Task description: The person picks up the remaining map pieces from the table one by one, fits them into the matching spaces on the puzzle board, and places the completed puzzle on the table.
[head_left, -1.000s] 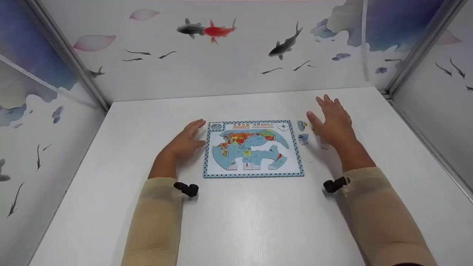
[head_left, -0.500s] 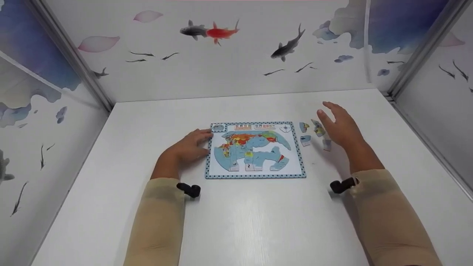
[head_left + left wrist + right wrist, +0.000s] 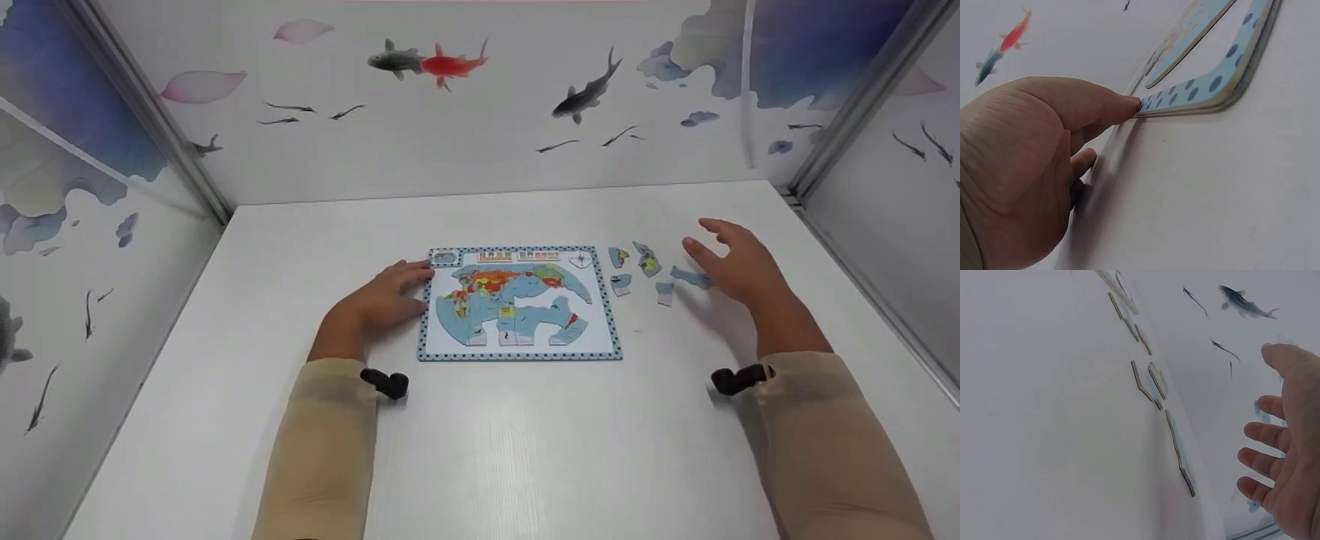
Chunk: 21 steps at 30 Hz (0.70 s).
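Note:
A world map jigsaw board (image 3: 520,354) with a blue dotted border lies on the white table, its map partly filled with pieces and white gaps showing. My left hand (image 3: 384,300) rests at the board's left edge; in the left wrist view the thumb (image 3: 1123,107) touches the border near a rounded corner. Several loose puzzle pieces lie right of the board, among them a yellow and green one (image 3: 648,261) and a long blue one (image 3: 688,277). Over that blue piece's right end hovers my right hand (image 3: 746,266), fingers spread and holding nothing, as the right wrist view (image 3: 1292,450) also shows.
The white table (image 3: 495,435) is enclosed by panels, with a back wall (image 3: 510,161) painted with fish behind the board. Smaller loose pieces (image 3: 621,284) (image 3: 664,293) lie between the board and my right hand. Each sleeve cuff carries a small black camera (image 3: 386,383).
My right hand has moved right, away from the board, uncovering loose pieces that it hid before. My left hand has come in against the board's left edge and stays there.

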Motion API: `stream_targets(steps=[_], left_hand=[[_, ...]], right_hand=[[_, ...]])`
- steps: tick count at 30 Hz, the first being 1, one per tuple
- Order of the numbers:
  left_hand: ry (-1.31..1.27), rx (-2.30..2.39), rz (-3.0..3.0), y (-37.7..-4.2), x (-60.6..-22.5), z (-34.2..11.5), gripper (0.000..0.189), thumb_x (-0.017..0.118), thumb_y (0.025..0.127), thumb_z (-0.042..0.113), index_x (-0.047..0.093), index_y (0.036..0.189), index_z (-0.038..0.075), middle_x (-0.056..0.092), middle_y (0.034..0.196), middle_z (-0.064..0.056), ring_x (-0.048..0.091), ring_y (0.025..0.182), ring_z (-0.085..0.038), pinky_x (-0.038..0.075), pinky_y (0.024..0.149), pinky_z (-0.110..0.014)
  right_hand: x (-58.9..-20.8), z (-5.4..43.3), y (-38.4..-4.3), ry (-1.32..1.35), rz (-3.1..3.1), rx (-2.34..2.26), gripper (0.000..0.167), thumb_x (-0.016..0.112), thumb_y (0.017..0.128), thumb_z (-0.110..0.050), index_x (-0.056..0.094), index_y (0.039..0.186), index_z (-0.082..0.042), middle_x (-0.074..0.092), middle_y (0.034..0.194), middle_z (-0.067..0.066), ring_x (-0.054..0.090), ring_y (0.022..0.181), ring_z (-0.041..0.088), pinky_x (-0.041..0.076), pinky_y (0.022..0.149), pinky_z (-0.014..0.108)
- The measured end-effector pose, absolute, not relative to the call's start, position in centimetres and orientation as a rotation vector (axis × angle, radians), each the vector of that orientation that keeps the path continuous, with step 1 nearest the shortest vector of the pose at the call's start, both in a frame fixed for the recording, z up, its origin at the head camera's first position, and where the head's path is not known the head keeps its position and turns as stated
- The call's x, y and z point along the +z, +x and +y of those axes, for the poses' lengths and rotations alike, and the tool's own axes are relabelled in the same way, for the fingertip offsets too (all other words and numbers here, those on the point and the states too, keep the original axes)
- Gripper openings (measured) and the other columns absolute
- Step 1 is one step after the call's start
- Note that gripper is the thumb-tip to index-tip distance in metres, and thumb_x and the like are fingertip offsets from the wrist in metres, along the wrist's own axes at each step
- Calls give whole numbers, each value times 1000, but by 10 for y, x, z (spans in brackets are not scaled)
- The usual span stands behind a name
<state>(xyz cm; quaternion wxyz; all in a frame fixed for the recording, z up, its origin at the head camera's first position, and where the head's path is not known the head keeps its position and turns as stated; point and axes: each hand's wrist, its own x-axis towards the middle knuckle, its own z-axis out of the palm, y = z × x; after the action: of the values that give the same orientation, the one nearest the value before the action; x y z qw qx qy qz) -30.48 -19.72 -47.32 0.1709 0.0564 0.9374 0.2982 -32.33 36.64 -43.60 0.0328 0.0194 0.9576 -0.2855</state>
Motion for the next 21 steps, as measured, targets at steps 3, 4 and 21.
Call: stream_targets(steps=[3, 4, 21], left_hand=[[162, 849, 2658, -305, -472, -197, 67, 66, 100, 39, 41, 161, 50, 20, 177, 24, -1, 171, -18, 10, 137, -62], [160, 851, 2657, -305, -472, -197, 67, 66, 100, 39, 41, 161, 50, 20, 177, 24, -1, 171, -17, 10, 137, -62], [150, 868, 2653, -307, -472, -195, 67, 65, 100, 38, 42, 163, 45, 20, 178, 23, -1, 171, -17, 8, 138, -60]], right_hand=[[-437, 377, -321, 86, 2932, -863, 102, 48, 96, -83, 23, 172, -20, 26, 175, 26, 29, 157, 55, 27, 122, 78], [-438, 379, -321, 91, 2926, -861, 102, 51, 96, -81, 24, 172, -19, 28, 174, 26, 30, 156, 54, 30, 121, 78], [-457, 399, -322, 116, 2781, -816, 86, 67, 100, -57, 38, 165, -7, 42, 163, 26, 44, 143, 50, 43, 118, 69]])
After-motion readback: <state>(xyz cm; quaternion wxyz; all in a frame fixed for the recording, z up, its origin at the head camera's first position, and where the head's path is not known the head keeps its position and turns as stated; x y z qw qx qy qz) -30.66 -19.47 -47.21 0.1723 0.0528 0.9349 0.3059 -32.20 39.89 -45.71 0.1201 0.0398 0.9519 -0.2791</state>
